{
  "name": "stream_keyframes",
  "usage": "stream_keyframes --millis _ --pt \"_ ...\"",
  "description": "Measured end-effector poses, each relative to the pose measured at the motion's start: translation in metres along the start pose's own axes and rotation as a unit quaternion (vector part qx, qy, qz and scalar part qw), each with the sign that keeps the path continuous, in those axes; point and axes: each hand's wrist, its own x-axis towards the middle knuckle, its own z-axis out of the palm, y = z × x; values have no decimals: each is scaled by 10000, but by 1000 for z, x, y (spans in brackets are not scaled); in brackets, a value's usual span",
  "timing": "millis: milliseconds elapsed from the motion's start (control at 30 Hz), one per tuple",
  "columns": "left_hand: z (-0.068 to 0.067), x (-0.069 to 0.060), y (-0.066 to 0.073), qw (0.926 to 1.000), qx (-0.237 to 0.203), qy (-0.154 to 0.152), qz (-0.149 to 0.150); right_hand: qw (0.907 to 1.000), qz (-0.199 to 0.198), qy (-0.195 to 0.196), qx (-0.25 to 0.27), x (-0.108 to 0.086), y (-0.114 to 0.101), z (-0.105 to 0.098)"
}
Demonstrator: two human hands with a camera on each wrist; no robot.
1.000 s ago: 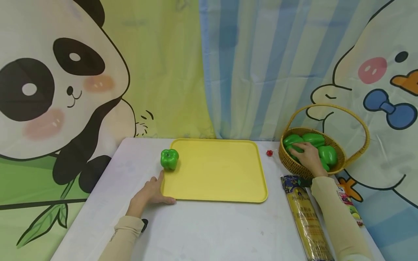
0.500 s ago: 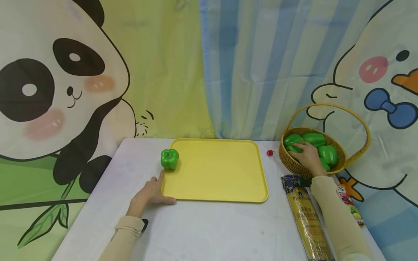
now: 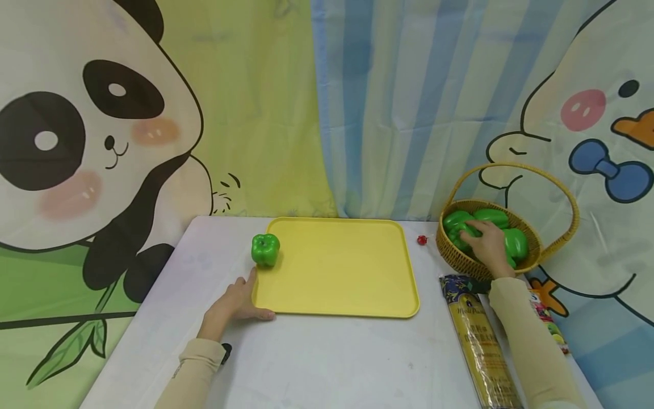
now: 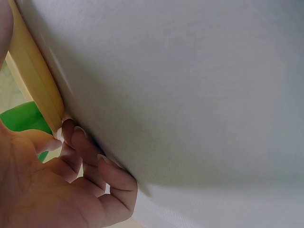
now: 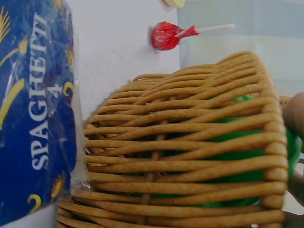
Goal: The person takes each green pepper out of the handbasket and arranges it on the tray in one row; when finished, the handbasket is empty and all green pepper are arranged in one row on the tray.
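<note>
The left hand (image 3: pixel 237 301) holds the near-left corner of the yellow tray (image 3: pixel 337 270), its thumb at the front rim and index finger at the left side; in the left wrist view the other fingers curl beside the tray's edge (image 4: pixel 35 71). A green bell pepper (image 3: pixel 265 250) sits over the tray's left rim, above that hand. Inside the wicker basket (image 3: pixel 460 261), the right hand (image 3: pixel 485 244) grips another green pepper (image 3: pixel 455 237) among several. Basket weave (image 5: pixel 180 166) hides much of this pepper in the right wrist view; the hand (image 5: pixel 297 114) shows at the edge.
A red-wrapped lollipop (image 3: pixel 422 240) lies between tray and basket. The spaghetti packet (image 3: pixel 480 341) is in front of the basket, left of the right forearm. A colourful packet (image 3: pixel 549 324) lies beyond that forearm. Curtains hang behind the table, and the basket handle (image 3: pixel 511 165) arches upward.
Within the basket, the right hand has shifted slightly to the right, and more of the pepper at its fingers shows. The left hand and tray have stayed put.
</note>
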Motion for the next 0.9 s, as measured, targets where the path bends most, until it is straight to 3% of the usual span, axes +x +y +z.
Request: stream_keyframes --millis 300,600,900 --pt "0 0 0 10000 -40 36 23 9920 -256 1183 363 4 -3 -6" --pt "1 -1 1 10000 -5 28 10 9870 -237 1511 493 3 -19 -9" --pt "1 -1 0 10000 -35 4 -31 9795 -667 1726 794 8 -49 -7"
